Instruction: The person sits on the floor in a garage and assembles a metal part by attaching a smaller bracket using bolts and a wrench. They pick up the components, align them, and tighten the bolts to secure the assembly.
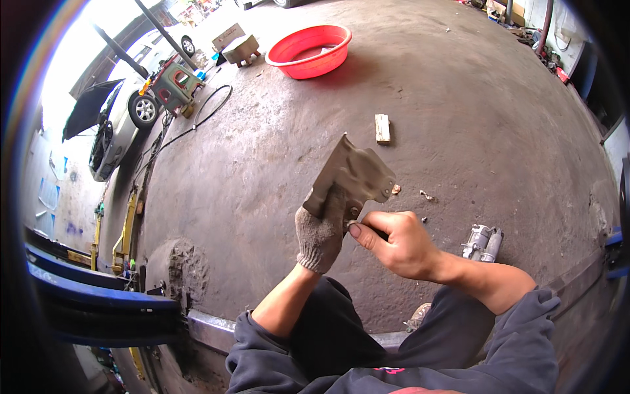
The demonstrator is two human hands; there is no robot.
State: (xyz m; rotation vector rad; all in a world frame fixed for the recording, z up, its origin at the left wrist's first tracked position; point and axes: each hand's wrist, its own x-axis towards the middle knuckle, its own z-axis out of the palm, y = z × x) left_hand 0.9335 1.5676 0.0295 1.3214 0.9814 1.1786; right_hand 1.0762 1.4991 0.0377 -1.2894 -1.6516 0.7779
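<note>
My left hand, in a dirty knitted work glove, grips a bent, grey-brown sheet-metal cover from below. The cover is tilted above the floor, with holes at its right corner and a round fastener or hole near its lower edge. My bare right hand is closed at that lower edge, thumb against the curled forefinger. Whatever small piece it pinches beside the glove is mostly hidden by the fingers.
A silvery cylindrical motor-like part lies on the floor beyond my right forearm. Ahead are a pale block and a red basin. A blue lift arm stands at left; a hose and a car with raised hood lie farther off.
</note>
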